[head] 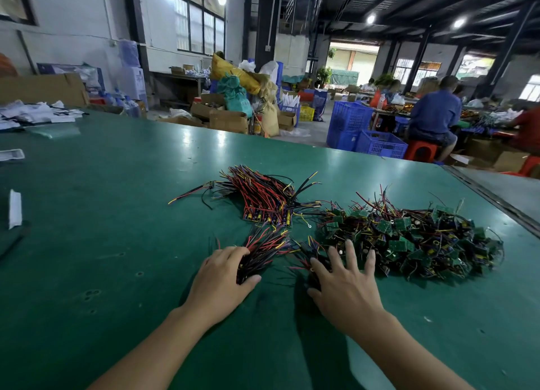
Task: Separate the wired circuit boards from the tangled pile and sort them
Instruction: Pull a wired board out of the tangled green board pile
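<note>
A tangled pile of small green circuit boards with red, black and yellow wires (415, 237) lies on the green table (117, 214) at the right. A sorted bundle with its wires aligned (263, 199) lies farther back in the middle. My left hand (222, 281) grips a small bunch of wired boards (263, 249), whose wires fan up and to the right. My right hand (344, 281) has spread, straight fingers on the near left edge of the tangled pile, with a few boards and wires under it.
White paper and plastic pieces (14, 208) lie at the table's left side. A metal strip runs along the table's right edge (496, 202). Beyond the table stand blue crates (380, 147), cardboard boxes (228, 118) and seated people at other benches (435, 112).
</note>
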Tool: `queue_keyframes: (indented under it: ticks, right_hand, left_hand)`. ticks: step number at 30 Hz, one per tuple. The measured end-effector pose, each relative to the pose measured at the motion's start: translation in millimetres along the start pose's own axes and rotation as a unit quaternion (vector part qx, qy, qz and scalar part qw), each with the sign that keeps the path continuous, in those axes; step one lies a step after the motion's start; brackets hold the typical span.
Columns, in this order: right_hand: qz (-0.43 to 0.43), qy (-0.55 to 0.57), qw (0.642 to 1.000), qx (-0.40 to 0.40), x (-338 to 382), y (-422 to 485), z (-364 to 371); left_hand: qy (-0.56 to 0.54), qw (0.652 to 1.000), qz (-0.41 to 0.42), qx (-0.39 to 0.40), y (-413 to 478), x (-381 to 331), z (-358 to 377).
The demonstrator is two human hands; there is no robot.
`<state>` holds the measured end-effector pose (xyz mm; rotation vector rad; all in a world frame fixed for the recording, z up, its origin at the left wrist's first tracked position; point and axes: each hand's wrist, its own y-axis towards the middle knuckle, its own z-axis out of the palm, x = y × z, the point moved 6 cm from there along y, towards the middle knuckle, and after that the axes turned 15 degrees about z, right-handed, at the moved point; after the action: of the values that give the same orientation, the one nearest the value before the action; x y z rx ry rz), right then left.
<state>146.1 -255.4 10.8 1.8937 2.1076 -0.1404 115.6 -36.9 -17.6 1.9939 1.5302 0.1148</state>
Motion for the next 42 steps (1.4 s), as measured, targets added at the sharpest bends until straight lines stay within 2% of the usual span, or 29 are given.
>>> queue_keyframes:
  ticks: [4,7,8,9,11,12,15,19,22,24,25,27,28,29,32,34,38,40,42]
  right_hand:
    - [-0.013,0.061,0.997,-0.044,13.2,-17.1,-20.3]
    - [-0.046,0.232,0.962,-0.137,30.9,-39.7,-40.6]
    - [-0.053,0.290,0.950,-0.106,39.2,-44.8,-41.7]
    - [-0.053,0.329,0.941,-0.053,48.7,-48.4,-37.2]
    - [-0.047,0.327,0.944,0.027,67.1,-48.8,-24.7]
    - [-0.041,0.316,0.947,0.042,73.9,-47.4,-20.4]
    - [-0.021,0.294,0.952,0.082,94.7,-41.3,-10.1]
    - [-0.010,0.342,0.931,0.127,115.4,-34.2,-6.2]
    - [-0.005,0.403,0.904,0.140,117.4,-32.7,-4.4]
    - [-0.025,0.455,0.881,0.130,115.0,-33.2,-7.8]
    - [-0.039,0.491,0.861,0.125,113.3,-32.8,-9.5]
    - [-0.052,0.563,0.817,0.111,108.3,-33.2,-14.7]
    - [-0.035,0.612,0.781,0.120,105.3,-31.9,-14.5]
    - [-0.001,0.675,0.721,0.154,103.1,-30.2,-12.5]
    - [0.097,0.839,0.456,0.280,106.6,-26.5,0.3]
    - [0.116,0.864,0.371,0.320,108.8,-23.9,2.4]
    - [0.071,0.879,0.326,0.341,105.3,-18.4,-5.5]
    - [0.045,0.895,0.303,0.323,99.2,-16.0,-13.9]
    - [0.025,0.907,0.298,0.297,93.1,-12.4,-18.9]
  left_hand:
    - [-0.048,0.997,-0.011,-0.061,3.2,1.9,-8.2]
    - [-0.072,0.975,-0.108,-0.178,0.9,18.5,-31.2]
    - [-0.031,0.976,-0.141,-0.163,-1.1,25.8,-35.1]
    - [0.022,0.979,-0.171,-0.110,-4.3,33.3,-34.5]
    - [0.087,0.973,-0.213,0.007,-12.8,44.8,-28.4]
    - [0.096,0.972,-0.212,0.037,-16.0,46.2,-26.8]
    - [0.083,0.981,-0.173,0.034,-17.0,37.3,-28.1]
    - [-0.033,0.985,-0.171,0.009,-14.8,24.9,-23.7]
    - [-0.115,0.974,-0.192,-0.025,-14.1,28.7,-26.9]
    - [-0.216,0.947,-0.229,-0.059,-14.3,31.5,-26.5]
    - [-0.309,0.910,-0.263,-0.090,-15.6,32.1,-24.1]
    - [-0.489,0.798,-0.319,-0.151,-17.3,29.3,-17.6]
    - [-0.543,0.752,-0.330,-0.174,-16.9,27.2,-16.8]
    - [-0.576,0.723,-0.330,-0.190,-15.8,25.3,-18.4]
    - [-0.633,0.676,-0.313,-0.211,-11.8,18.0,-25.9]
    - [-0.652,0.661,-0.302,-0.218,-10.0,13.3,-28.1]
    - [-0.703,0.637,-0.250,-0.192,-5.9,1.4,-26.6]
    - [-0.725,0.623,-0.224,-0.186,-4.2,-3.7,-27.9]
    - [-0.737,0.620,-0.197,-0.183,-2.0,-9.0,-29.7]
